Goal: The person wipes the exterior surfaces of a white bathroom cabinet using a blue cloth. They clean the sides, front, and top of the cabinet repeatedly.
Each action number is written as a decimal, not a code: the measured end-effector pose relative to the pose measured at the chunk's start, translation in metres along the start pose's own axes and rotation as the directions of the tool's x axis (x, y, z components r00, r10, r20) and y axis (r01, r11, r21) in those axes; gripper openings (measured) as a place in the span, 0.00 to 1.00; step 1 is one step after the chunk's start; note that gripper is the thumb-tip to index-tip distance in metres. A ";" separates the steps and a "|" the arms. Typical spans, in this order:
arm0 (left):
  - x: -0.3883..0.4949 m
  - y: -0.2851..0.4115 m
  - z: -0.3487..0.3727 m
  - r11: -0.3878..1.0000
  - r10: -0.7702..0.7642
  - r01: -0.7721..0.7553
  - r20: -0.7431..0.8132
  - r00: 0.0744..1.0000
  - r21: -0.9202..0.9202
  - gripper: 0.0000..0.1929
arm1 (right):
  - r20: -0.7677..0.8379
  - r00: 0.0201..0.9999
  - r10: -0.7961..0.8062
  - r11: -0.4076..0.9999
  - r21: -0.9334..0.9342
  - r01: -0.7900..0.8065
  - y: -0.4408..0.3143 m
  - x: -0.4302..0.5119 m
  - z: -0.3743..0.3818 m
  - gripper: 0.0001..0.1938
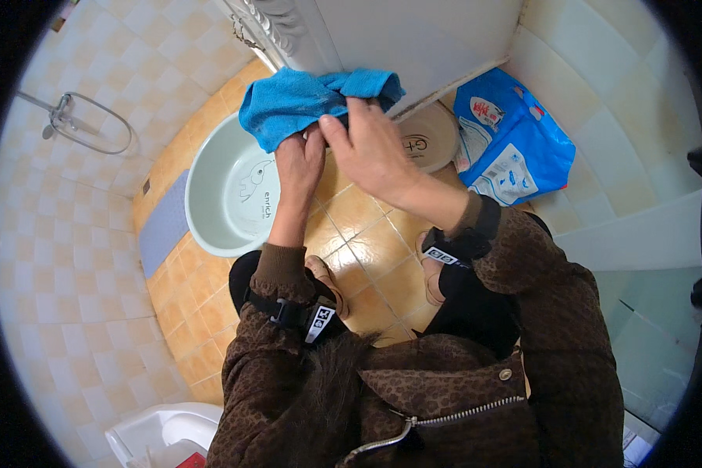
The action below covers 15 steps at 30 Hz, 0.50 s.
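Observation:
A blue cloth [295, 105] is bunched in front of me, above the tiled floor and partly over the rim of a pale green plastic basin [222, 193]. My left hand [300, 161] reaches up under the cloth and grips its lower side, with the fingertips hidden by the fabric. Held against the right part of the cloth, my right hand [374, 152] has its thumb near the left hand and its fingers curled at the fabric. An elephant drawing and lettering mark the basin's inside.
A white cabinet panel [421, 41] stands straight ahead. On the right are a round beige basin [430, 137] and a blue plastic bag [520, 140]. A grey-blue mat [167, 225] lies on the left, below a wall shower fitting [64, 117]. A white ceramic fixture [169, 421] is at lower left.

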State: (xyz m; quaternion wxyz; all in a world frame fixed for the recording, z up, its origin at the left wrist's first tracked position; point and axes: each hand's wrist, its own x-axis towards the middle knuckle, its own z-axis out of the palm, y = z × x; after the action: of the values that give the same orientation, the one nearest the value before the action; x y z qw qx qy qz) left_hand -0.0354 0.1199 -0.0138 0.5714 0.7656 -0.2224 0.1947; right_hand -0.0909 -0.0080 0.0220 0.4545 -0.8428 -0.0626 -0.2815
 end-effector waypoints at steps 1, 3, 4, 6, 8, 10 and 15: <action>0.003 0.000 0.002 0.994 0.103 -0.102 -0.023 0.994 0.026 0.09 | 0.032 0.999 0.027 1.000 0.000 -0.027 0.001 0.003 -0.008 0.22; 0.011 0.002 0.010 0.970 0.234 -0.224 -0.101 0.967 0.097 0.09 | 0.068 0.996 0.058 0.998 -0.008 -0.058 0.005 0.010 -0.024 0.20; 0.015 0.005 0.013 0.968 0.252 -0.249 -0.143 0.957 0.043 0.11 | 0.060 0.995 0.084 0.996 -0.007 -0.084 0.007 0.014 -0.030 0.18; 0.026 0.013 0.017 0.950 0.309 -0.292 -0.179 0.934 0.115 0.11 | -0.081 0.986 -0.144 0.990 -0.016 0.143 0.011 0.027 -0.034 0.18; 0.036 0.020 0.020 0.898 0.434 -0.401 -0.208 0.877 0.183 0.12 | -0.224 0.922 -0.316 0.949 -0.079 0.306 0.014 0.042 -0.032 0.18; 0.042 0.021 0.025 0.901 0.416 -0.377 -0.181 0.891 0.214 0.11 | -0.259 0.912 -0.318 0.948 -0.074 0.309 0.015 0.055 -0.025 0.17; 0.037 -0.019 0.045 0.829 0.544 -0.480 -0.216 0.811 0.287 0.12 | -0.159 0.926 -0.341 0.932 -0.187 0.311 0.024 0.058 -0.013 0.15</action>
State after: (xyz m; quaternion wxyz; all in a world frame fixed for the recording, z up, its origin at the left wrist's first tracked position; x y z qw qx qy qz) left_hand 0.0079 0.0773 -0.0198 0.4356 0.6979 -0.3128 0.4746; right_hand -0.0391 -0.0409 0.0411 0.3367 -0.8234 -0.1363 -0.4361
